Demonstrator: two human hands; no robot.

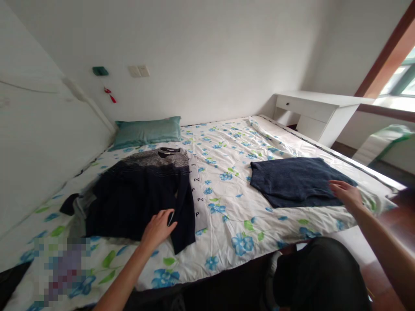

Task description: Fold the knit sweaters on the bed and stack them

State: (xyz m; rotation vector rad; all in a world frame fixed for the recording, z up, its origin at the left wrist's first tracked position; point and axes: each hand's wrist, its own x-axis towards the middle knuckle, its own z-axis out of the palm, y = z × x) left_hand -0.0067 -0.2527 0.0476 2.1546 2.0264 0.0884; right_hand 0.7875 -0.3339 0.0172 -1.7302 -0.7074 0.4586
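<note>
A dark navy sweater (129,194) with a speckled grey yoke lies spread on the bed, its sleeve hanging toward the near edge. Over its lower part is my left hand (159,225), with thumb and forefinger apart and dark cloth visible between them. Part of a grey garment with black letters (198,190) shows from under the sweater. On the right side of the bed lies a folded dark blue garment (292,181). My right hand (346,193) is at its right end, fingers extended and loosely bent, holding nothing visible.
A flowered sheet (227,207) covers the bed. At the head end lies a green pillow (147,131) against the wall. A white desk (314,108) stands beyond the right corner, near a window. My dark-trousered legs (320,272) are at the bed's near edge. A blurred patch covers the lower left.
</note>
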